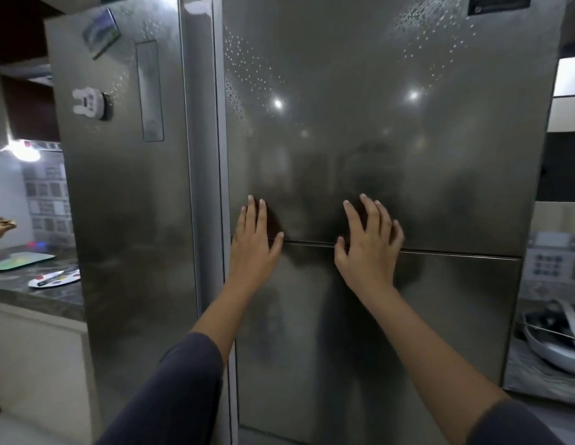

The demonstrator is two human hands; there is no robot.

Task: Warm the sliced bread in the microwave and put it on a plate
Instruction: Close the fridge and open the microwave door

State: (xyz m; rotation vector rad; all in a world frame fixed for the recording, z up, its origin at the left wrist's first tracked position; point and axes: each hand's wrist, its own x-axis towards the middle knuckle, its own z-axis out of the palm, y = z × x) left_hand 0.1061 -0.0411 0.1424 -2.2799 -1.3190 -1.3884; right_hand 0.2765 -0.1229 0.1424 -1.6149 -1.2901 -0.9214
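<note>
1. We have both hands on the fridge door [376,139]. The left hand [255,239] and the right hand [368,248] lie flat across the seam [456,255] between the upper and lower doors. The fingers [367,208] are straight and spread, holding nothing.
2. We judge the step in hand to be pushing the fridge shut. We should press evenly with both palms, straight into the door, until the seal seats all along its left edge.
3. We should keep our fingertips clear of the seam, so nothing is pinched as the doors meet.
4. We cannot plainly see the bread. A brownish thing [2,223] at the far left edge, above the desk [39,293], is cut off too much to name, so we should find the bread before moving on.
5. A plate [35,282] lies on the desk at left, just beside a green tray [23,260], and it could take the warmed bread.
6. A button panel [549,264] at the right may belong to the microwave; we cannot tell.
</note>
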